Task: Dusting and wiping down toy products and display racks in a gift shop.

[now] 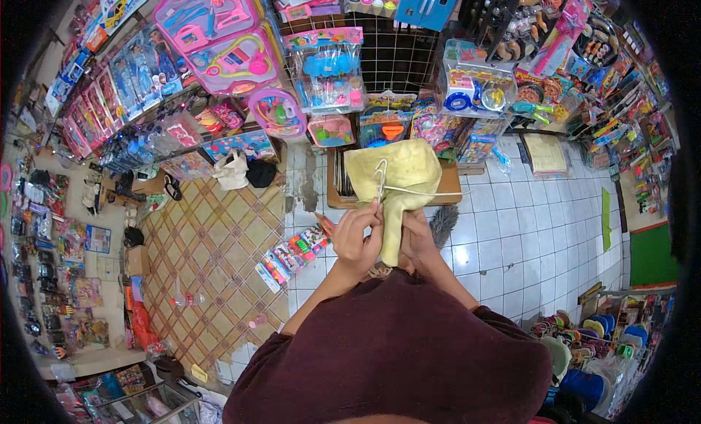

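Between my hands hangs a pale yellow cloth (397, 167), with one narrow part falling down towards me. A white wire hanger (380, 175) stands up at the cloth, its hook near the middle, and one thin arm of it runs out to the right. My left hand (358, 232) pinches the hanger at the base of its hook with thumb and fingertips. Close by on the right, my right hand (418, 232) holds the cloth along its narrow part; its fingertips are partly hidden behind the fabric.
Behind the cloth stands a low wooden box (452, 183) on the tiled floor. Packaged toys (328, 68) hang on a wire rack ahead. A strip of small packaged toys (296, 254) lies at the lower left, and a grey fluffy thing (444, 224) is right of my hands.
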Demonstrator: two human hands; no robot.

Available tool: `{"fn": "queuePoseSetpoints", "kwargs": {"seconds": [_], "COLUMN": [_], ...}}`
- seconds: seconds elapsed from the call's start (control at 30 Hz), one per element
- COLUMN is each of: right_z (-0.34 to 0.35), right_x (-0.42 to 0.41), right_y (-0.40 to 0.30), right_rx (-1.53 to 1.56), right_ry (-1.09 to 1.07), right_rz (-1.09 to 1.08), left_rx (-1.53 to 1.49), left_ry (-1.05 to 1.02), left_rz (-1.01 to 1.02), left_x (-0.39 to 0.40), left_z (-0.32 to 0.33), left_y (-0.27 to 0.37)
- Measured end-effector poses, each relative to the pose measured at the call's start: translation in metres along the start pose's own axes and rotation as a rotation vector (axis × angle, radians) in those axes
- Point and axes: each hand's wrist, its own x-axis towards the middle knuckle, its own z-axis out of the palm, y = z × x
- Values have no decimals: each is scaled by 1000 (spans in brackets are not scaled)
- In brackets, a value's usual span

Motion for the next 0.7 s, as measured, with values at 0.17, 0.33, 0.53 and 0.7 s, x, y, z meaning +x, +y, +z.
{"fn": "queuePoseSetpoints", "kwargs": {"seconds": [0.17,0.33,0.53,0.7], "right_z": [10,-1,-10,-3], "right_x": [11,17,16,23], "right_y": [-3,3,5,-7], "right_rx": [-321,-478,-620,-507], "right_ry": [17,114,98,127], "right_rz": [-147,-195,-166,-108], "left_rx": [-189,-457,-522,-695], "left_ry": [23,8,-428,-276], "left_rz": [-302,-648,-585,-748], "left_x": [-24,-16,-8,2], "left_z": [11,10,-17,-21], "left_y": [-12,-20,-46,-32]}}
